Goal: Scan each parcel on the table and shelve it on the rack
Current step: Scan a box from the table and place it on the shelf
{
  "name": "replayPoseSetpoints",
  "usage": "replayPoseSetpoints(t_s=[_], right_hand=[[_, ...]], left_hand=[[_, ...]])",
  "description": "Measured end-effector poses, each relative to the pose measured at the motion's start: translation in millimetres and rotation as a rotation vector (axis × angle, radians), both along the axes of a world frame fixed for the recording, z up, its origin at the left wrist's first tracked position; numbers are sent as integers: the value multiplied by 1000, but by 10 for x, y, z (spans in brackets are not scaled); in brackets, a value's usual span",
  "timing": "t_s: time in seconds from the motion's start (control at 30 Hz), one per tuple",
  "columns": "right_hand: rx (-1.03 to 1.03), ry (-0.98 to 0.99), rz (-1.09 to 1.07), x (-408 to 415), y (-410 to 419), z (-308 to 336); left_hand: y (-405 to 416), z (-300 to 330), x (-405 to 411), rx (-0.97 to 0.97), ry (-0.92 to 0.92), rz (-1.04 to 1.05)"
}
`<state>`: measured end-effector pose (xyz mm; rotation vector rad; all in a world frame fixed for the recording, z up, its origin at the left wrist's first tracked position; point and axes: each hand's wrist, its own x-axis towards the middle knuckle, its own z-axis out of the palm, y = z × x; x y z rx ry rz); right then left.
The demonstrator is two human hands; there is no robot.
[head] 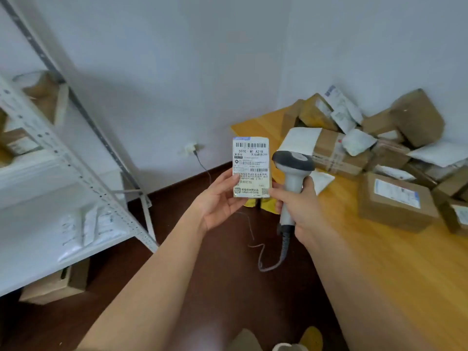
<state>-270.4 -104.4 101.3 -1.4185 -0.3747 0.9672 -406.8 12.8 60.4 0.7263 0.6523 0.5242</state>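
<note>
Parcel (251, 168) sits upright in your left hand (217, 201), label turned to your face, up in the air between the rack (63, 158) and the table (379, 262), so the barcodes lie open to read. Your left grip pinches its lower edge, keeping fingers off the print. Your right hand (301, 211) wraps the scanner (291, 178) handle just beside it; its head seems not yet aimed at the label. More boxes wait piled on the table.
</note>
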Motion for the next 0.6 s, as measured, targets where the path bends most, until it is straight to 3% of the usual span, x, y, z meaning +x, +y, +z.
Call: replayPoseSetpoints(t_s=[0.3,0.43,0.6], right_hand=[[-34,22,410,-2351,854,0],[-53,-6,586,-3014,1141,-23],[-59,-25,716,-3547,1694,-83]], left_hand=[[169,57,-2781,-56,71,468],[252,-57,-3485,-163,35,636],[538,-93,-3987,-138,39,734]])
